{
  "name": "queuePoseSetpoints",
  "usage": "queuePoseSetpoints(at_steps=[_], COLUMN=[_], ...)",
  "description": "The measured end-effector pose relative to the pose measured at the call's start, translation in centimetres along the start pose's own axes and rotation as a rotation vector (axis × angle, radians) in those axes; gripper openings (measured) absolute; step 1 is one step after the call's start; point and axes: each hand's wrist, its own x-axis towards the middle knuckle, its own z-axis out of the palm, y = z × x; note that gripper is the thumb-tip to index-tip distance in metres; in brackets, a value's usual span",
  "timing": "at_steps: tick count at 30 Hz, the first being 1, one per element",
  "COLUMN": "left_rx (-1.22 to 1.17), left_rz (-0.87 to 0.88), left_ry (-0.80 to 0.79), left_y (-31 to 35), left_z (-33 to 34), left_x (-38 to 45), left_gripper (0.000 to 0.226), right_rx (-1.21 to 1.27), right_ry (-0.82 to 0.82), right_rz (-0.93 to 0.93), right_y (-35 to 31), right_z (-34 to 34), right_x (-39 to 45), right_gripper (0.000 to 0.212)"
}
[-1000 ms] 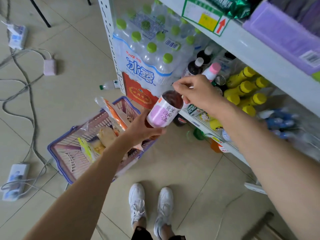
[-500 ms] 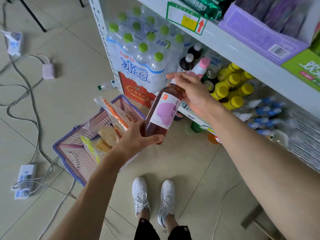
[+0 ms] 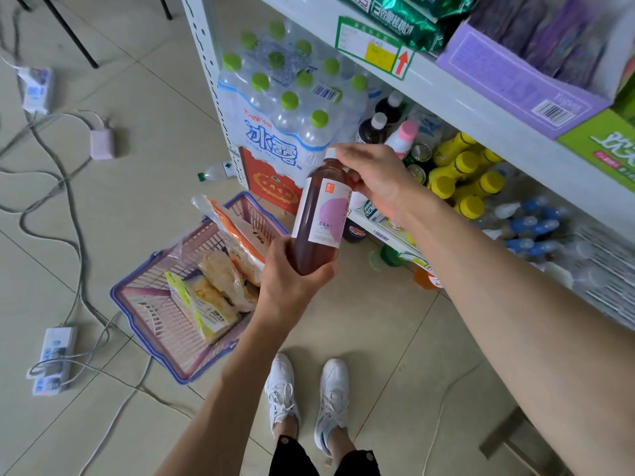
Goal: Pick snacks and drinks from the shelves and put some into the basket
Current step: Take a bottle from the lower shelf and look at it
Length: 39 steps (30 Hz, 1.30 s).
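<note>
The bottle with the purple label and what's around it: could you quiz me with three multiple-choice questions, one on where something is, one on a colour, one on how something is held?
1. Where is the basket?
A. on the floor left of the shelves
B. on the top shelf
C. hanging from an arm

2. What colour are the caps on the wrapped water pack?
A. red
B. green
C. black

3. How is the bottle held?
A. by the left hand alone
B. by neither hand
C. by both hands

Answers: 1 A, it sits on the tiles with snack bags inside. 2 B, every visible cap is light green. 3 C, the left hand grips its base and the right hand its neck.
</note>
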Motion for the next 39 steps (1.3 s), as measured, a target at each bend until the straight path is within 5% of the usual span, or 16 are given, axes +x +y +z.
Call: queuePoseSetpoints(at_steps=[10,19,26,32,36,39], left_rx=[-0.290,-1.009,-1.097,-1.220,-1.255,-1.268], left_rz=[-0.092,-0.349,-0.407,-0.502,-0.522,-0.515], left_ry=[-0.051,-0.238,-0.281,-0.265,-0.256,-0.255], left_y=[-0.8,-1.6,-2.4,-2.3,-1.5,-1.1], left_z=[-0.7,-0.7,-1.0,-0.6,-0.6,-0.7], left_x=[0.6,1.0,1.7,2.4,2.7,2.8], left_gripper=[0.069,0.055,0.036,0.056,0.031,0.032], right_rx=[-0.052,-0.052,-0.036,-0.074,-0.062,-0.070], right_ry=[0.041,0.076,0.067,0.057,0.066,0.066], right_rz=[0.004,0.033,0.030,0.028,0.025,0.013], right_y=[-0.2,-0.9,-0.9,-0.7,-0.8,-1.1], right_z=[-0.3,-0.3,-0.3,-0.2,0.0,0.2], right_x=[0.4,0.5,0.9,1.2,1.3,1.4], right_gripper=[0.015,0.010,0.010,0.007,0.012,0.014])
